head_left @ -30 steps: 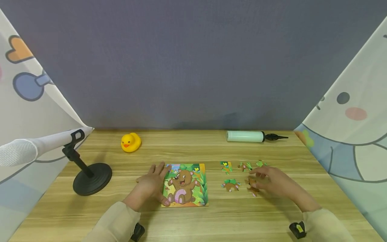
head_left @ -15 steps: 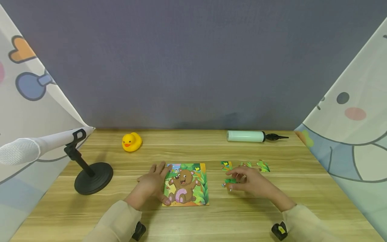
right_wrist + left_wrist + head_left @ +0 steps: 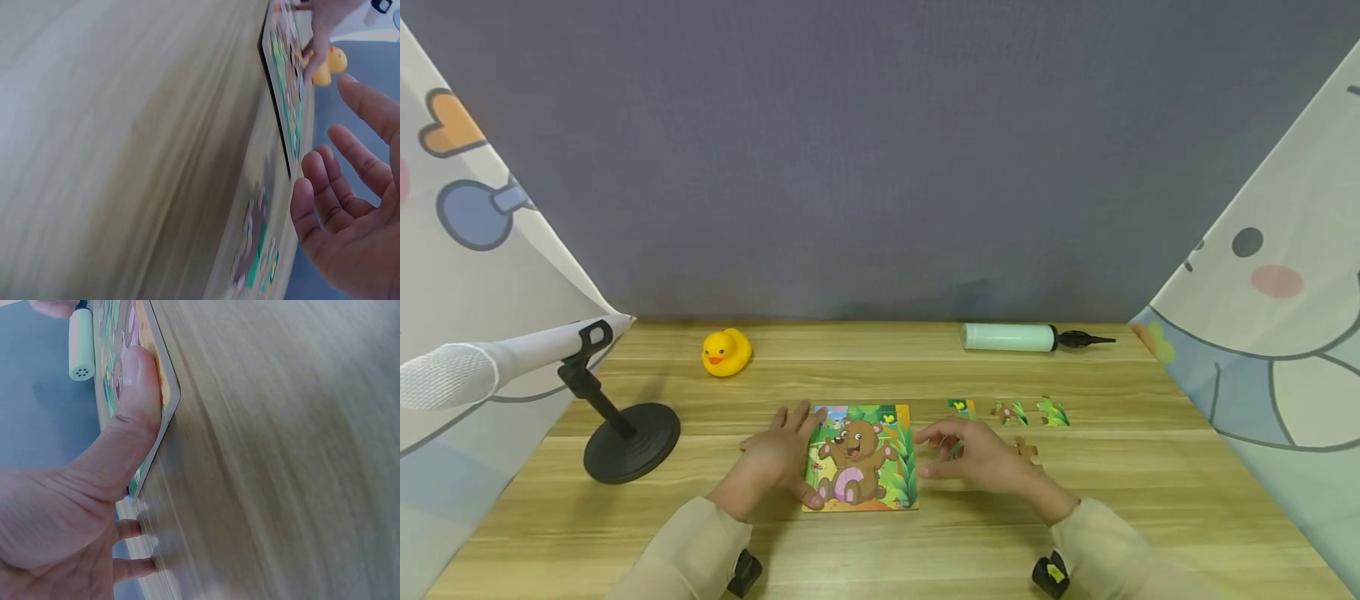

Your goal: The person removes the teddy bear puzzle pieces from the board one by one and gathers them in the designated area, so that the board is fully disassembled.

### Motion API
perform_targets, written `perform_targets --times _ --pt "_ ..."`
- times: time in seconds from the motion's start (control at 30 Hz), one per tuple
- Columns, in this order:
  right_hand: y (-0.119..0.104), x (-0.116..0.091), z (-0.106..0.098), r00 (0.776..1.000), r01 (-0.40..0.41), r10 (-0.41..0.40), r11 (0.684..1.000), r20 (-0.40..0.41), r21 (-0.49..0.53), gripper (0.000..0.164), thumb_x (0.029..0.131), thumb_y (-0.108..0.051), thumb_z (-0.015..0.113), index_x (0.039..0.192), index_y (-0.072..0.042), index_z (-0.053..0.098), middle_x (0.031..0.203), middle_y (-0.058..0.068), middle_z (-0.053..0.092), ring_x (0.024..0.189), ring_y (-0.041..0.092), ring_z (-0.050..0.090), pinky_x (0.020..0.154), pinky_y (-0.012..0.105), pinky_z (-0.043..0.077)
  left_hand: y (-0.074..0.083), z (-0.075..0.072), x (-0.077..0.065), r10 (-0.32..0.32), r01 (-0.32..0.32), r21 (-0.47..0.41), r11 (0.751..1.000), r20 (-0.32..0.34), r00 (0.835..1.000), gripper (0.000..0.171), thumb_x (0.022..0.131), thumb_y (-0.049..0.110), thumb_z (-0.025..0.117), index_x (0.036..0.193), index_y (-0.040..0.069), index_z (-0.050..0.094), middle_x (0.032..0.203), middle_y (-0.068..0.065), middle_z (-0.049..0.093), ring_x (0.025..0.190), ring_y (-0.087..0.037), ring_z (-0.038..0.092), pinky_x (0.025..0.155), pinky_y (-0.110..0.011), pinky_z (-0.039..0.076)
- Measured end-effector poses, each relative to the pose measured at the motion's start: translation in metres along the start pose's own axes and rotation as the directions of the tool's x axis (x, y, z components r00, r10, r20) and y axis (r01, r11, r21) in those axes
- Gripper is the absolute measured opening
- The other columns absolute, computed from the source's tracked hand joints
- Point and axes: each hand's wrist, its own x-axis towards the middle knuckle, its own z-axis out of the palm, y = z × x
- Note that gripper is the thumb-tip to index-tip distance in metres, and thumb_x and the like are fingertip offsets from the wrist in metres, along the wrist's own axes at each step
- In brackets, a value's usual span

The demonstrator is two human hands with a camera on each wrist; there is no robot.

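A square bear jigsaw puzzle (image 3: 863, 458) lies on the wooden table. Along its left side rests my left hand (image 3: 772, 457), fingers spread; in the left wrist view the thumb (image 3: 134, 394) lies on the puzzle's edge near a corner. Just right of the puzzle hovers my right hand (image 3: 973, 454), its fingers loosely bent with nothing between them. Behind and right of that hand lie loose jigsaw pieces: a duck piece (image 3: 960, 407), a brown-and-green piece (image 3: 1011, 412), a leafy piece (image 3: 1053, 412) and a brown piece (image 3: 1026, 450). Another bear piece (image 3: 250, 244) is mostly hidden beneath the right hand.
A white microphone (image 3: 512, 358) on a black round stand (image 3: 632, 442) stands at the left. Near the back sit a yellow rubber duck (image 3: 726, 352) and a white hand pump (image 3: 1009, 337). A grey panel (image 3: 880, 167) closes off the far edge.
My right hand has moved left, from over the loose pieces to beside the puzzle's right edge, uncovering pieces behind it. The left hand has kept its place on the puzzle.
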Motion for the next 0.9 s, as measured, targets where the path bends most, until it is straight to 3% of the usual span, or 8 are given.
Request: perform_targets --times 0.33,0.53,0.7,0.9 --pt "-0.012 0.012 0.027 0.999 -0.009 0.010 1.000 0.032 -0.022 0.033 0.088 -0.023 0.082 0.116 -0.008 0.074 0.102 0.005 0.062 0.084 0.016 0.057 0.072 0.026 0.052 0.000 0.000 0.000 0.009 -0.009 0.009 1.000 -0.003 1.000 0.131 0.054 0.049 0.096 0.158 0.005 0.030 0.163 -0.026 0.021 0.144 -0.057 0.025 0.078 -0.083 0.044" --pt "-0.022 0.019 0.041 1.000 -0.011 0.015 0.988 0.026 -0.156 0.035 0.086 -0.029 0.084 0.114 -0.010 0.076 0.096 0.000 0.060 0.079 0.016 0.050 0.065 0.025 0.045 0.000 0.000 0.000 0.005 -0.005 0.005 1.000 0.002 1.000 0.131 0.054 0.049 0.096 0.158 0.005 0.029 0.163 -0.026 0.021 0.144 -0.056 0.025 0.078 -0.083 0.044" --pt "-0.032 0.024 0.050 1.000 0.010 -0.003 0.945 0.021 -0.326 0.039 0.083 -0.035 0.086 0.114 -0.013 0.078 0.092 -0.002 0.058 0.073 0.009 0.046 0.059 0.023 0.042 0.000 0.000 0.001 0.000 0.000 0.006 1.000 0.004 1.000 0.131 0.054 0.049 0.096 0.158 0.005 0.029 0.163 -0.025 0.021 0.144 -0.056 0.024 0.079 -0.083 0.043" --pt "-0.037 0.029 0.057 0.999 0.028 -0.034 0.883 -0.005 -0.468 0.039 0.079 -0.037 0.089 0.106 -0.011 0.080 0.098 -0.004 0.064 0.072 0.002 0.048 0.062 0.021 0.045 0.002 -0.002 0.000 -0.005 0.005 0.006 1.000 0.012 1.000 0.131 0.054 0.049 0.095 0.158 0.005 0.029 0.164 -0.026 0.021 0.145 -0.056 0.024 0.080 -0.083 0.043"
